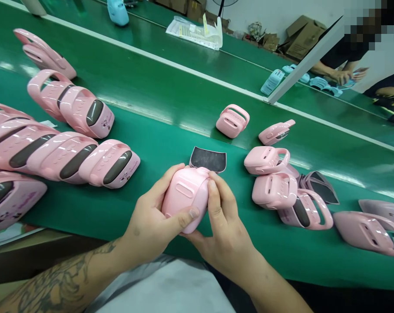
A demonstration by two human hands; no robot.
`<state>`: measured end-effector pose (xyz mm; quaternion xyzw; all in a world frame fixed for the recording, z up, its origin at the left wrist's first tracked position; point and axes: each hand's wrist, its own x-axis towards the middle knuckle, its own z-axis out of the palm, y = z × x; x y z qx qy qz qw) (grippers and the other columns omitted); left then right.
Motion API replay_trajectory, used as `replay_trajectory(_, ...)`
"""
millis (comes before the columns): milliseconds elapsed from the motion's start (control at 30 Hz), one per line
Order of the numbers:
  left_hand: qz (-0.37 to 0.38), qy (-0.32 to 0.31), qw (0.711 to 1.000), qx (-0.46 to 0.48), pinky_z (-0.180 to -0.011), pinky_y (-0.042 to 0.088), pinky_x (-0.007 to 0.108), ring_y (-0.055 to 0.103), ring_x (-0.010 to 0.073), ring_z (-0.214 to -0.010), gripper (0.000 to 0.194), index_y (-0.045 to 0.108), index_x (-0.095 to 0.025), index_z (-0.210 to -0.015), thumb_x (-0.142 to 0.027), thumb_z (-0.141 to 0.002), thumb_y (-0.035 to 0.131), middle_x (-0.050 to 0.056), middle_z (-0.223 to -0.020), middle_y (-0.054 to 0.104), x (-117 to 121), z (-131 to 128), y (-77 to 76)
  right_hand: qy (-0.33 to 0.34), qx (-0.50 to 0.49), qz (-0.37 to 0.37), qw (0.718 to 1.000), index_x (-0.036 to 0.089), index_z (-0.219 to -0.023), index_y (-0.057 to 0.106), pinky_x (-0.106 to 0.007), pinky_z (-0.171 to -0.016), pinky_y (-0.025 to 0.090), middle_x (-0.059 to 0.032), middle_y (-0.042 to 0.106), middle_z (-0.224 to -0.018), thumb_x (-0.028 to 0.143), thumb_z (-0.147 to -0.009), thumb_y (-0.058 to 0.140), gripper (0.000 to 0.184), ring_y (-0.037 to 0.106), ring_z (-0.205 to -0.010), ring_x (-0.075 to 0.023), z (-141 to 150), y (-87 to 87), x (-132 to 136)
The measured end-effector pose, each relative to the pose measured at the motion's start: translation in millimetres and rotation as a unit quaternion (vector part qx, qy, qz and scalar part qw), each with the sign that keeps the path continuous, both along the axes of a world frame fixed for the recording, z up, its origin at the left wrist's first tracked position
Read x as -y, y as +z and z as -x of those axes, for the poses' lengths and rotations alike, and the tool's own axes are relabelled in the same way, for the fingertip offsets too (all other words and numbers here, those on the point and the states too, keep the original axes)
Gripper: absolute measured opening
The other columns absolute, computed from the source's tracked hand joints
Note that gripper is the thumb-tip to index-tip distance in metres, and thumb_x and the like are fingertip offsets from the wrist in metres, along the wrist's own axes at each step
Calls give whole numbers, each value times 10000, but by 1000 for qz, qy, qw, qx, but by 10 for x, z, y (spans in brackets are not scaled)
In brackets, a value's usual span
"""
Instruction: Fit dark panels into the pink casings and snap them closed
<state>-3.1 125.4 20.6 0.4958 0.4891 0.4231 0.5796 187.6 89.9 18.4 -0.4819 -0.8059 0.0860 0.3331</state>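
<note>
A rounded pink plastic device casing is held between both hands, close to the table's near edge. My left hand wraps its left side, the thumb lying across the front. My right hand grips the right side, fingertips pressed near its upper right corner. Part of the casing is hidden by the fingers. Just beyond it lies a curved panel with a dark face. To the right, a loose group of similar pink devices with loop handles rests beside several stacked dark panels.
Rows of finished-looking pink devices with dark windows stand at left. A white rail crosses behind the green table. Beyond it are a bagged bundle, blue parts, cardboard boxes and another person's hands.
</note>
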Motion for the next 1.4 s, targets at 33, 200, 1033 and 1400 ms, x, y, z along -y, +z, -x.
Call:
replay_trajectory(33, -10, 0, 1000, -7, -1197, 551, 387, 620, 379, -1486, 842, 632, -291, -1582, -425, -817, 957, 83, -1624, 655, 8, -1, -5, 1, 3, -1, 1000, 138, -1796, 40, -667, -1254, 542, -311, 353, -1735, 308, -1030, 756, 1062, 403, -1655, -426, 2, -4, 4)
replay_trajectory(200, -65, 11, 995, -75, -1087, 615, 414, 687, 373, -1377, 815, 630, -233, -1526, -454, -797, 920, 122, -1532, 706, -14, -30, 16, 13, 23, -30, 999, 84, -1785, 75, -650, -1221, 578, -314, 441, -1661, 244, -1026, 742, 1023, 427, -1633, -416, 32, -16, -7)
replay_trajectory(1033, -122, 70, 952, 270, -1026, 663, 476, 699, 418, -1370, 872, 575, -297, -1549, -635, -825, 923, 150, -1572, 648, -232, -151, -137, -8, -535, 320, 782, 259, -1583, 582, -582, -1149, 590, -164, 674, -1530, 802, -1044, 507, 769, 660, -1400, -365, 333, -137, -108)
replay_trajectory(1400, -8, -60, 996, 61, -1121, 600, 421, 721, 383, -1344, 1039, 536, -229, -1639, -468, -751, 1020, 172, -1505, 722, -161, 127, -100, -2, -653, 280, 704, 255, -1403, 703, -541, -1219, 549, -116, 740, -1469, 522, -1014, 763, 476, 693, -1388, -341, 175, -286, -24)
